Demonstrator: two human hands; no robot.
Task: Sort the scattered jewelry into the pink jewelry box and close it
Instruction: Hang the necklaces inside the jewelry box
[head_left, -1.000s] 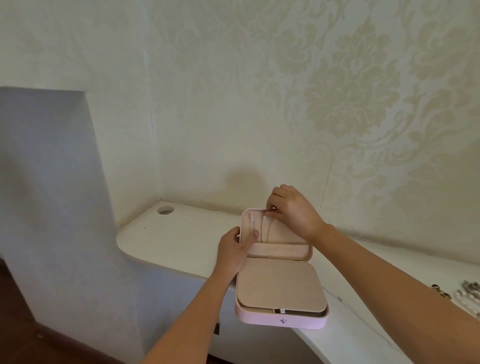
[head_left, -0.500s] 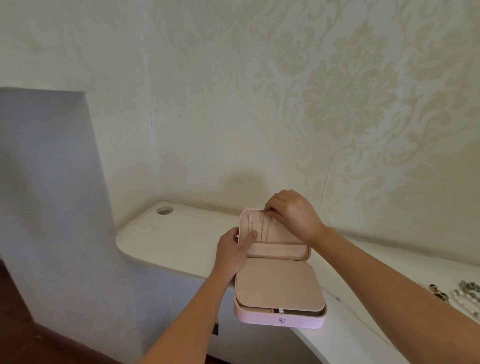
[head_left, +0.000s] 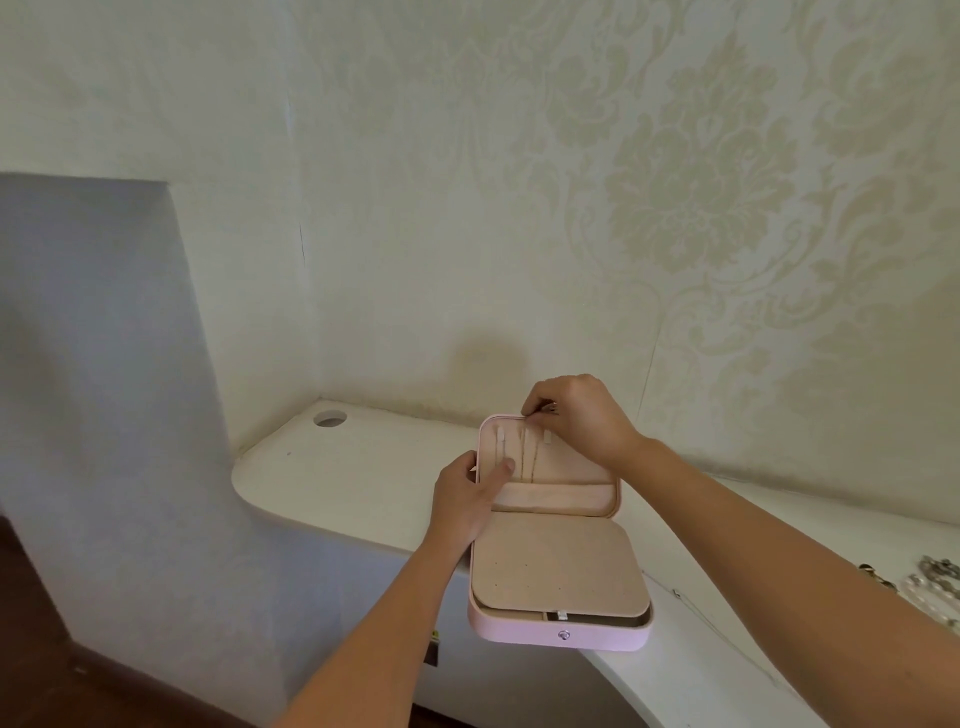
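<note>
The pink jewelry box (head_left: 558, 635) lies open on the white shelf (head_left: 363, 483), its lid standing up toward the wall. A beige insert panel (head_left: 556, 564) covers the base. Thin chain necklaces (head_left: 527, 457) hang down the inside of the lid from small hooks. My left hand (head_left: 465, 501) holds the lid's left edge, its forefinger pressed on a chain. My right hand (head_left: 576, 418) pinches something small and metallic at the lid's top rim, over the hooks. More jewelry (head_left: 930, 587), chains and pearl beads, lies on the shelf at the far right.
A thin chain (head_left: 675, 592) trails on the shelf just right of the box. A round hole (head_left: 329, 418) is cut in the shelf's back left corner. Patterned wallpaper rises right behind the box. The shelf's curved front edge drops to a dark floor at left.
My right hand has shifted slightly up along the lid's top rim. My left hand stays on the lid's left edge. The box has not moved.
</note>
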